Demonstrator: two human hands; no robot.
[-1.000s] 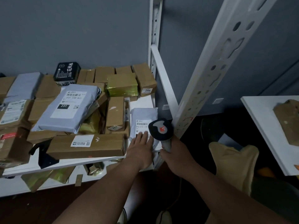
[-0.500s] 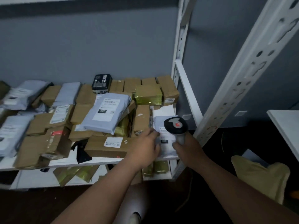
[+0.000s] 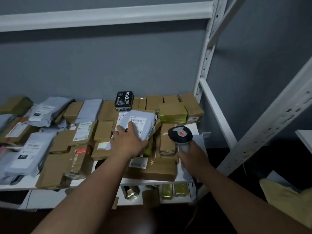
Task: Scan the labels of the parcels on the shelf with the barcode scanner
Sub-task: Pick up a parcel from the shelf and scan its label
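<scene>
Left hand (image 3: 129, 142) lay flat, fingers spread, on the grey mailer (image 3: 143, 125) mid-shelf (image 3: 152, 181); right hand (image 3: 192, 157) gripped the barcode scanner (image 3: 180, 135) just right of it.

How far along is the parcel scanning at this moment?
Done: no frame shows which labels are already scanned. In hand: the left hand lies flat on the grey mailer, partly covering its label; the right hand grips the scanner, not yet over that label. Left: that mailer, and likely the many boxes and mailers across the shelf.
</scene>
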